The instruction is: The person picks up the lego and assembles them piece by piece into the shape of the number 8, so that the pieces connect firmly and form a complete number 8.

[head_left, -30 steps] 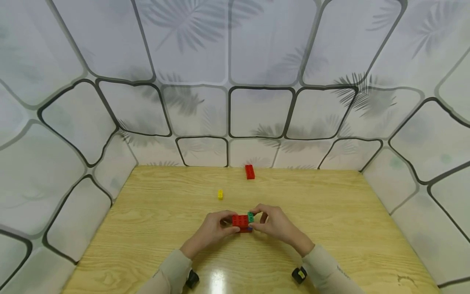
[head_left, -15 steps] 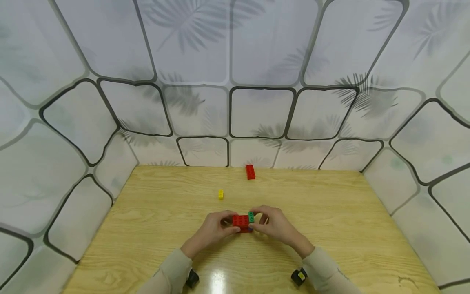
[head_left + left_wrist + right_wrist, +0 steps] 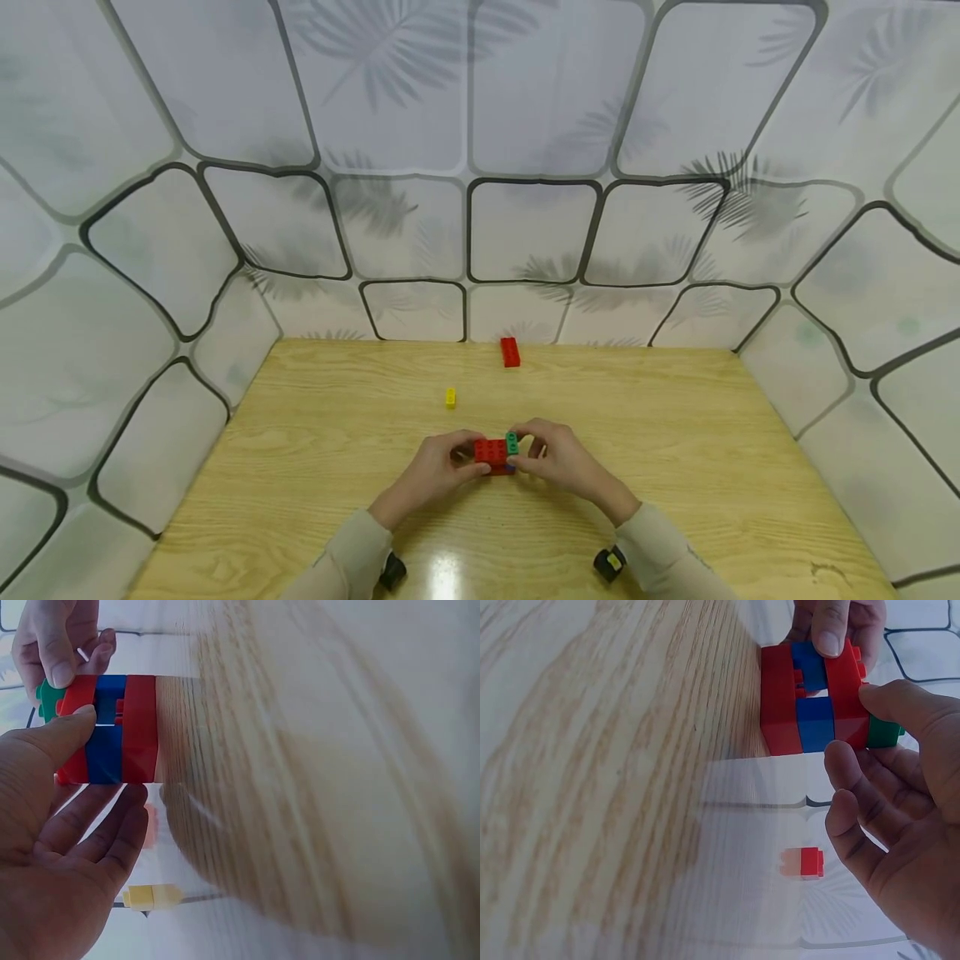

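Note:
A small stack of toy building bricks stands on the table, between both hands. Its lower red brick point(image 3: 140, 742) carries two blue bricks point(image 3: 105, 757) with a gap between them. Across these lies an upper red brick point(image 3: 491, 451), with a green brick point(image 3: 512, 443) on its right end. My left hand point(image 3: 442, 460) holds the left part of the stack, thumb on the near side and fingers at the far side. My right hand point(image 3: 561, 454) pinches the green brick end between thumb and finger. Whether the green brick is fully pressed down is hard to tell.
Beyond the stack, a small yellow brick point(image 3: 451, 398) lies on the wooden table point(image 3: 337, 400). Another red brick point(image 3: 510, 352) is near the table's back edge. Patterned cloth point(image 3: 532, 233) rises behind and at both sides. Black devices point(image 3: 609, 564) sit at the wrists.

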Tool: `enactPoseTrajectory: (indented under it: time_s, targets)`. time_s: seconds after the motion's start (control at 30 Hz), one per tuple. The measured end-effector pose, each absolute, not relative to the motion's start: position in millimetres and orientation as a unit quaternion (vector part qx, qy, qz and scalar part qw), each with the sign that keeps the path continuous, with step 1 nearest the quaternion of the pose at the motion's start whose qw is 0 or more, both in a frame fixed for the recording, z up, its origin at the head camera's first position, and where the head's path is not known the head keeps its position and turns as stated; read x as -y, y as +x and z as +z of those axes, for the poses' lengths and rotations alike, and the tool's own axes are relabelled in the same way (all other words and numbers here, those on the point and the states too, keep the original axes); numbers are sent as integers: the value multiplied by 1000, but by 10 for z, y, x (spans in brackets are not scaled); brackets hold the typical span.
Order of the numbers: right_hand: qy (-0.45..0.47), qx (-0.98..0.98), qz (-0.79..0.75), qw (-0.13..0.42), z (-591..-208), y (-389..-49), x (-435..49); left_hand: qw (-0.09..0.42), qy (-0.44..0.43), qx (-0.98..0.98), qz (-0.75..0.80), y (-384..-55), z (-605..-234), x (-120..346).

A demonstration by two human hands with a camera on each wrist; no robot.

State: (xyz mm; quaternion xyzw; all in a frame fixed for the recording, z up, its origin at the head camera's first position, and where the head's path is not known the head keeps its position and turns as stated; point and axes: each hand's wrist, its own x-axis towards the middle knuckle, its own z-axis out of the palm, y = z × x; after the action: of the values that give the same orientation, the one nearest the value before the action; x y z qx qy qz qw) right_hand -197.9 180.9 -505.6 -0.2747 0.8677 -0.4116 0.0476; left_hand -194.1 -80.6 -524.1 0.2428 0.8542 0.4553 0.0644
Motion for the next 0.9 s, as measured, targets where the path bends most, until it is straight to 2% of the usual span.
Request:
enactPoseTrajectory:
  time_s: [0.73,0.9]
  targets:
    - [-290,-856,-426,45,-5069,-1991,-1807,70,247,-855,450,-1975,-5179,839]
    - [-292,-856,-425,42,-5065,-1992,-1809,51,234,-855,461,-2029,-5151,854]
